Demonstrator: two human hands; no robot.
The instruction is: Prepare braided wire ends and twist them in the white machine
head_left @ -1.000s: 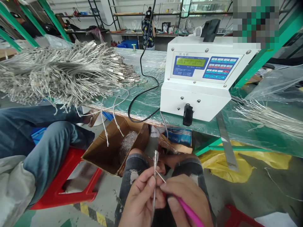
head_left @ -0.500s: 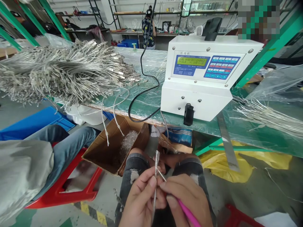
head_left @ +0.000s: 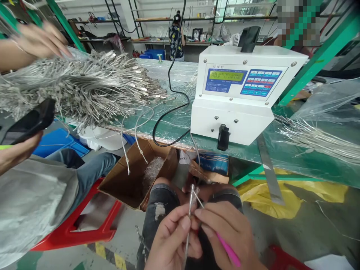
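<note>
Above my lap, my left hand (head_left: 173, 234) pinches a thin silvery cable (head_left: 192, 200) between thumb and fingers. The cable's end stands up out of the grip and looks frayed or loosened. My right hand (head_left: 229, 228) is closed around a pink-handled tool (head_left: 229, 251) with a thin pale shaft. The shaft's tip meets the cable near its upper end; its exact shape is too small to tell. Both hands are close together, the right one just beside the left.
A white machine (head_left: 230, 123) with display and keypad stands on the green bench (head_left: 174, 127). Piled cables (head_left: 98, 82) lie left, more wires (head_left: 320, 140) right. A metal ruler (head_left: 270, 170) overhangs the edge. Below is a cardboard box (head_left: 120, 180). A neighbour's hand holds a phone (head_left: 30, 122).
Both my hands have shifted slightly right, the tool's tip still at the cable. At the left, another person's two hands have come into view, one over the cable pile, one with a phone.
</note>
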